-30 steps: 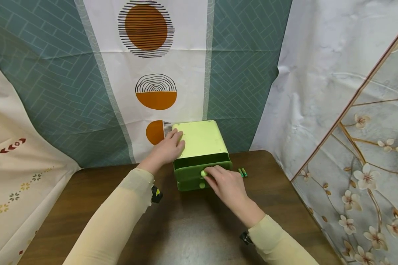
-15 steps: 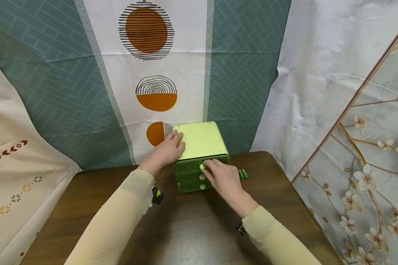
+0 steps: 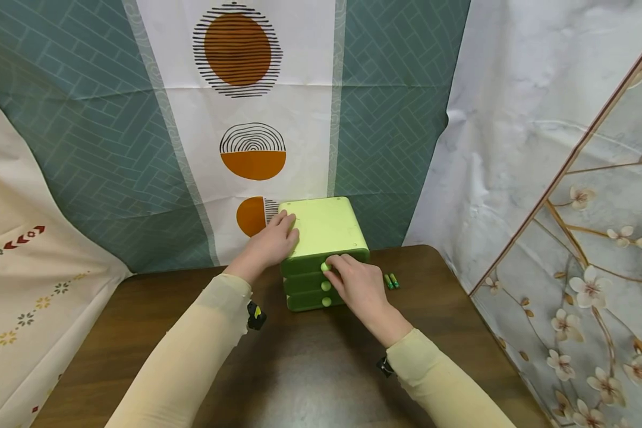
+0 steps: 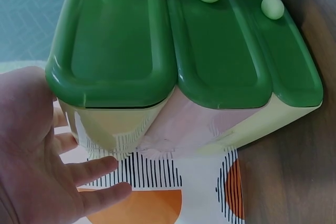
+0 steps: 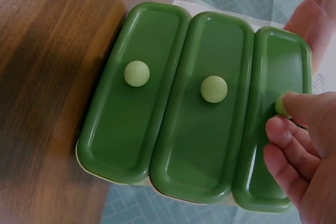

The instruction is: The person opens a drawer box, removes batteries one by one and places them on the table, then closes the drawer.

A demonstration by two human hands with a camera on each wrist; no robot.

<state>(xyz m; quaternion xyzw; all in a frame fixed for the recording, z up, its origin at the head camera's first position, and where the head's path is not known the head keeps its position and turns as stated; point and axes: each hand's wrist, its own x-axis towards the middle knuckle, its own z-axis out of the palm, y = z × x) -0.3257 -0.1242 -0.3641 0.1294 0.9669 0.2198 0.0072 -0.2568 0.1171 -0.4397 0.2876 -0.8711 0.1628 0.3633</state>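
Observation:
A small drawer cabinet (image 3: 323,223) with a pale yellow-green top and three dark green drawer fronts stands against the back cloth. All three drawers sit flush in it. My right hand (image 3: 361,288) pinches the round light green knob (image 5: 281,106) of the top drawer (image 5: 278,61) between thumb and forefinger, its other fingers loosely bent. At the cabinet's upper left edge rests my left hand (image 3: 270,241), steadying nothing between its fingers. Seen from the left wrist, that hand's fingers (image 4: 97,170) stretch out beside the cabinet. Knobs on the middle drawer (image 4: 226,40) and bottom drawer (image 5: 128,124) are untouched.
Two small green batteries (image 3: 392,281) lie side by side on the brown wooden table (image 3: 310,368), just right of the cabinet. Patterned cloths hang behind and at both sides, with a floral one (image 3: 588,297) along the right table edge.
The top drawer, pulled out a second ago, has been pushed in flush by my right hand, which moved forward with its knob. My left hand stays on the cabinet's top.

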